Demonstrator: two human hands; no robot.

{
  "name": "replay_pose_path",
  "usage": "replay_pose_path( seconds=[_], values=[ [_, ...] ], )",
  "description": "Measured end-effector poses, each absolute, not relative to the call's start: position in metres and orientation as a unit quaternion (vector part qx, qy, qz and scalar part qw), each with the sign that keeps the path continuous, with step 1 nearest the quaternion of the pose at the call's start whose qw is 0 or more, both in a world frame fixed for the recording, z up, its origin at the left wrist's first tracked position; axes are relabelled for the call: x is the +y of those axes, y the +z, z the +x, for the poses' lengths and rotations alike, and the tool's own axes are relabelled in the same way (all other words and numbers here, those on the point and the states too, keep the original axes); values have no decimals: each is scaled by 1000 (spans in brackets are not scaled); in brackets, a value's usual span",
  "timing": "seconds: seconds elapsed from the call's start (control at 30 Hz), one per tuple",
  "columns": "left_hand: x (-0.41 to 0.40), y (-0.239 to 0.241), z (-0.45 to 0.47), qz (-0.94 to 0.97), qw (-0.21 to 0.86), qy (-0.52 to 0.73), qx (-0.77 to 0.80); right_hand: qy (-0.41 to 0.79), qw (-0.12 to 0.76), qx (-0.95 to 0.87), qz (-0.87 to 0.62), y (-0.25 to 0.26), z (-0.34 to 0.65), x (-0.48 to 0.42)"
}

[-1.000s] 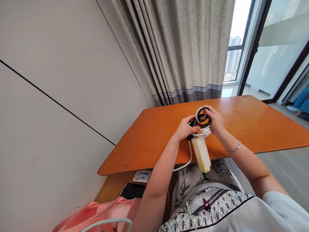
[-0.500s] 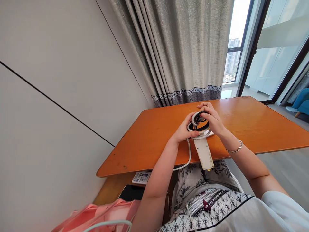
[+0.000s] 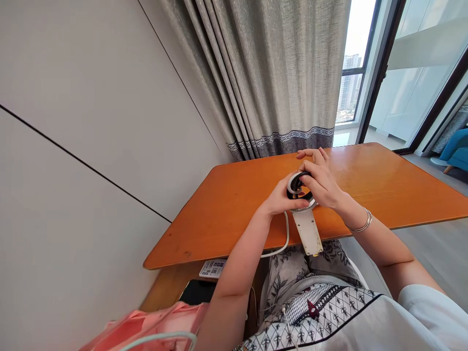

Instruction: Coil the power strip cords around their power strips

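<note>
A coil of black and white cable (image 3: 292,182) is held between both hands above the front part of the wooden table. My left hand (image 3: 278,199) wraps the coil from the left, its thumb lying across the near side. From the right, my right hand (image 3: 321,181) pinches the top of the loops with thumb and index finger, while its other fingers are raised. Below the coil, a flat white strip (image 3: 307,231) with small dark dots juts past the table edge toward my lap. A white cord (image 3: 286,231) hangs in a curve left of the strip.
The orange-brown table (image 3: 219,209) spreads ahead and to the right. Under its left edge lie a printed white box (image 3: 212,268) and a dark flat object (image 3: 198,291). A pink bag (image 3: 161,324) sits at lower left. A grey curtain (image 3: 278,73) hangs behind.
My right hand's fingers have lifted and spread a little, and its thumb has come down onto the loops. The left thumb has slid right along the coil. The view has shifted slightly.
</note>
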State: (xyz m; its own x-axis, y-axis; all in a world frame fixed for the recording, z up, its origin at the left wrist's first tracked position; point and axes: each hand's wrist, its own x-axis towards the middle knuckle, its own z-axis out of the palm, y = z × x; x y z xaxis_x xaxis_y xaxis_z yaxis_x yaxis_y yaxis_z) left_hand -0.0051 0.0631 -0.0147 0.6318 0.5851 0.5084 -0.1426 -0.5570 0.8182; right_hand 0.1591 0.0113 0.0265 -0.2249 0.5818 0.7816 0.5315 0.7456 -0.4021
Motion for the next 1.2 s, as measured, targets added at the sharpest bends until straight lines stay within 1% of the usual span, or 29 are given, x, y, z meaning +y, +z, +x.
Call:
replay_pose_path(
  seconds=[0.1,0.2,0.3,0.37,0.47,0.6,0.7,0.83,1.0,1.07,1.2],
  values=[
    [57,-14,-2,798,408,405,180,51,495,-786,-367,30,161,8],
    [53,-11,4,818,340,411,214,72,490,-780,-383,32,163,9],
    [51,-9,9,828,275,436,219,92,503,-767,-388,34,165,11],
    [52,-8,9,827,265,444,221,115,518,-757,-381,34,165,13],
    [58,-9,7,814,315,432,228,179,549,-733,-360,33,163,18],
    [71,-16,6,764,424,426,234,319,583,-666,-339,30,156,30],
    [82,-22,6,724,455,456,248,397,609,-604,-327,26,151,44],
    [92,-32,0,688,477,491,239,427,669,-522,-312,24,154,63],
    [94,-46,-11,701,503,455,220,442,727,-432,-298,23,163,81],
    [94,-51,-9,707,484,458,239,447,742,-412,-283,22,161,85],
    [99,-53,2,687,425,524,271,440,769,-384,-261,20,154,88]
  ],
)
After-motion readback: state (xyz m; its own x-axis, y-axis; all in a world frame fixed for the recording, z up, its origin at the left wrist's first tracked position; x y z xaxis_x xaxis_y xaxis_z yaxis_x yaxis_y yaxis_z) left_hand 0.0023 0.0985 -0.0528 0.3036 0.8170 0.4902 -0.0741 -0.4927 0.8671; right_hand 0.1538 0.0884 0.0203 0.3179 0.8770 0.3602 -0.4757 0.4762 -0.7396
